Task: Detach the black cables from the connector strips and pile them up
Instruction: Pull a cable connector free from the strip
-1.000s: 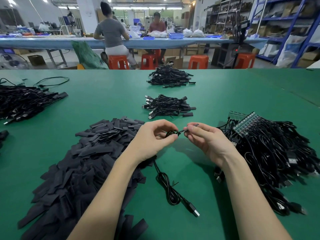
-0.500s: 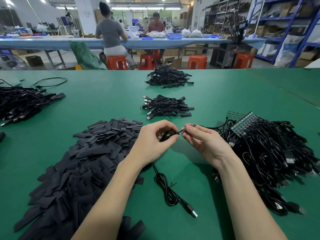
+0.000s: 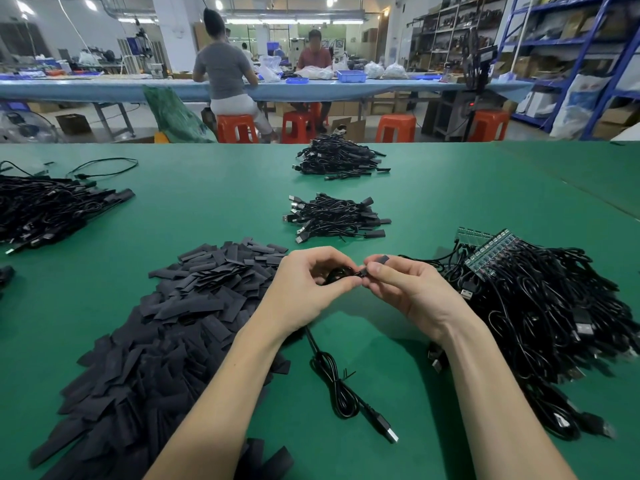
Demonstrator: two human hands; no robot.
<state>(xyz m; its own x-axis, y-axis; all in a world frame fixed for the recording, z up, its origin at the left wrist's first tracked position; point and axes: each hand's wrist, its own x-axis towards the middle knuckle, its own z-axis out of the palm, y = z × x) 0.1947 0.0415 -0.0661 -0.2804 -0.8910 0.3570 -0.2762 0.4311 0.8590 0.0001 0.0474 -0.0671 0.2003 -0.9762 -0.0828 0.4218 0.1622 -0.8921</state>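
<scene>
**Inspector A:** We find both hands raised just above the middle of the green worktop [image 3: 214,202], close together. The left hand [image 3: 308,289] has thumb and fingers curled round a small black cable [image 3: 341,274] loop. The right hand [image 3: 405,289] pinches the cable's end piece between thumb and forefinger, fingers bent, palm turned inward.

**Inspector B:** Agreed. The cable's other length hangs from under the left hand and lies on the worktop toward the near edge, ending in a USB plug [image 3: 389,434].

**Inspector A:** Which step do we record?

**Inspector B:** We judge one cable to be in hand, already free of the connector strips [image 3: 491,251], which sit at the far side of the tangled heap [image 3: 554,313] by the right edge. Whether the hands are coiling it or fitting something to its end, we cannot tell.

**Inspector A:** And the next move?

**Inspector B:** In our judgement, gather the trailing length without snagging it, then set the cable on the finished pile [image 3: 336,218] just beyond the hands. A second pile [image 3: 341,157] lies near the far edge.

**Inspector A:** We also note a spread of black sleeve pieces [image 3: 166,341] under the left forearm, reaching the near-left corner. Most of the task remains, judging by that heap.
</scene>
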